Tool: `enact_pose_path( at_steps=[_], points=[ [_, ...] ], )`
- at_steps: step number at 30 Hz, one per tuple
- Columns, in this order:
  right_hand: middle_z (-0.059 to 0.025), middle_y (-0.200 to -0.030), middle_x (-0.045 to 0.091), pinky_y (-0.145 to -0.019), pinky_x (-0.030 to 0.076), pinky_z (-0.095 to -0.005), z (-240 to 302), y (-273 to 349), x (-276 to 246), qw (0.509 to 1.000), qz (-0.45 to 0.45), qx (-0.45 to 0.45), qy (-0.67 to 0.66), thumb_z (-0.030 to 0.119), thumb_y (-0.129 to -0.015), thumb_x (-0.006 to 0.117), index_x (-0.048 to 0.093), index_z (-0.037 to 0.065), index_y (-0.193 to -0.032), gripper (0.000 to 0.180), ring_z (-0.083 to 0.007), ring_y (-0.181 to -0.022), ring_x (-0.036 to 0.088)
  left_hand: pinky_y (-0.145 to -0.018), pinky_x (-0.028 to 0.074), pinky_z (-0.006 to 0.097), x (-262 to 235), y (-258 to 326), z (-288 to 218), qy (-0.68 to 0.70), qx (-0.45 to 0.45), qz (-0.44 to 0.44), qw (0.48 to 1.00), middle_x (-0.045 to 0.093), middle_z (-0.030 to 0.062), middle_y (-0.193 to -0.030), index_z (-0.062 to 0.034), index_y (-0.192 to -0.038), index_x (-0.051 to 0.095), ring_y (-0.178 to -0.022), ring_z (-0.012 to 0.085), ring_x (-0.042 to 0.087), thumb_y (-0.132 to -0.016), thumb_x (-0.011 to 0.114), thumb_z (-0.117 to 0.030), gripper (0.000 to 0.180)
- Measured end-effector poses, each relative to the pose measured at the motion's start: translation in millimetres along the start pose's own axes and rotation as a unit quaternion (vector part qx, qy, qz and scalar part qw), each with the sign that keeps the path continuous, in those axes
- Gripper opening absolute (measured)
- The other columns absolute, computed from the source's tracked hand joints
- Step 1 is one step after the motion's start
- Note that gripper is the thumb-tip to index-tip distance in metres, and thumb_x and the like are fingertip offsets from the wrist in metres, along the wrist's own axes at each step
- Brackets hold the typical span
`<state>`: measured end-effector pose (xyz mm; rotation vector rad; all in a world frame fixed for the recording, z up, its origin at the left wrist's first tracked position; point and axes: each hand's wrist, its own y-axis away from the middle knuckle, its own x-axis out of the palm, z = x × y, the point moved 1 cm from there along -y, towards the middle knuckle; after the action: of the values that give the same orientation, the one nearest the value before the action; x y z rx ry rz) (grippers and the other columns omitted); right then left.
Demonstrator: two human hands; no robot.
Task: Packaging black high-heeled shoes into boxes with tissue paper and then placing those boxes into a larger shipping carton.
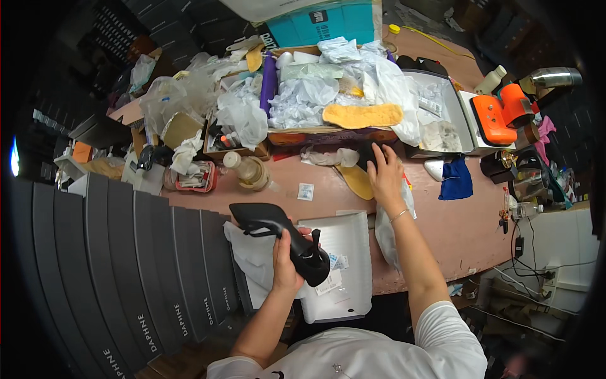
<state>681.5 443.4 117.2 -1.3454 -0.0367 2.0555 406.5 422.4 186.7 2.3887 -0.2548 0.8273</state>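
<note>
From where I'm standing, the left hand (pixel 288 264) is grasping a black high-heeled shoe (pixel 268 218) — it is hanging partly over an open, shallow white box (pixel 356 290). The right hand (pixel 386 177) is lying over a small dark object (pixel 364 153) beside a flat yellow insole (pixel 357 183) — I'm not telling whether it's gripping.

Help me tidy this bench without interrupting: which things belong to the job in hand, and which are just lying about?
Likely in the job:
black high-heeled shoe, held in the left hand
dark item at the right hand, kind unclear
open white box near the shoe

Apparently lying about:
navy cloth
orange device
insole-shaped yellow pad
capped bottle
</note>
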Motion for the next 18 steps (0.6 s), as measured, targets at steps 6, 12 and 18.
enact_pose_path(
  at_steps=[6,12,18],
  points=[
    [-0.0129,-0.118,0.054,-0.091,0.038,-0.0457,-1,11,-23,0.996,0.016,-0.077,0.047,0.017,-0.083,0.062,0.057,0.012,-0.124,0.042,-0.0280,-0.106,0.053,-0.074,0.053,0.037,10,9,-6,-0.040,0.015,-0.016,0.999,0.057,0.0088,-0.094,-0.0063,-0.128,0.042,-0.082,0.0213,0.060,-0.099,0.046,-0.031,0.038],
    [-0.0110,-0.105,0.055,-0.083,0.044,-0.0366,137,97,-164,0.903,0.205,-0.246,-0.287,0.005,-0.077,0.061,0.060,0.006,-0.120,0.043,-0.0278,-0.093,0.055,-0.071,0.051,0.030,6,32,-13,-0.139,0.064,-0.049,0.987,0.057,0.0075,-0.091,-0.0059,-0.129,0.041,-0.079,0.0160,0.059,-0.098,0.046,-0.033,0.042],
    [-0.0049,-0.097,0.056,-0.069,0.037,-0.0325,157,162,-167,0.913,0.176,-0.356,-0.091,0.008,-0.072,0.060,0.062,0.005,-0.114,0.042,-0.0203,-0.078,0.050,-0.063,0.053,0.030,0,65,-7,-0.158,0.064,0.009,0.985,0.058,0.0071,-0.086,-0.0016,-0.113,0.049,-0.072,0.0149,0.060,-0.098,0.045,-0.036,0.038]
  ],
)
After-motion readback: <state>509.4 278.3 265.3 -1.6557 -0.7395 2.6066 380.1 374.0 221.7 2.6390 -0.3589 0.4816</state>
